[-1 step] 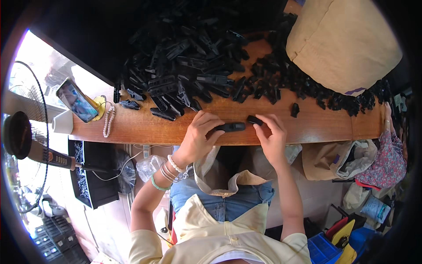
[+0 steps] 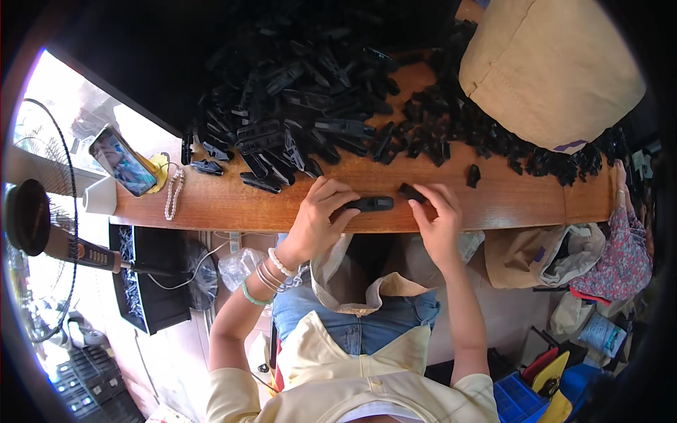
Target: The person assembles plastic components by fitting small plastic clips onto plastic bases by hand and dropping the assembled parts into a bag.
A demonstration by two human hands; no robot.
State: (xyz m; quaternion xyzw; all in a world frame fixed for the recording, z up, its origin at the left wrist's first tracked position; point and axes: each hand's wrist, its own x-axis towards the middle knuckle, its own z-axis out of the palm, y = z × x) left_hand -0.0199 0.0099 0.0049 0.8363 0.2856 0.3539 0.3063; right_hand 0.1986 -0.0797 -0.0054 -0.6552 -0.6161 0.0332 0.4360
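Note:
My left hand (image 2: 322, 216) is closed on a long black plastic part (image 2: 372, 204), held level just over the near edge of the wooden table. Between the thumb and fingers of my right hand (image 2: 438, 215) is a small black plastic piece (image 2: 411, 192). A narrow gap separates the two parts. Beyond my left hand spreads a large heap of long black plastic parts (image 2: 261, 137). Smaller black pieces (image 2: 423, 134) lie in a heap farther right, and a single small piece (image 2: 473, 176) rests apart from them, nearer me.
A large tan fabric bag (image 2: 550, 77) stands among the small pieces. At the left are a phone (image 2: 125, 162) on a yellow stand, a bead string (image 2: 174, 194) and a fan (image 2: 42, 218). Another person's patterned sleeve (image 2: 620, 247) shows at the right edge. An open bag (image 2: 370, 299) hangs at my lap.
My right hand has shifted very slightly right with the small black piece, widening the gap. My left hand and the long part stay where they were.

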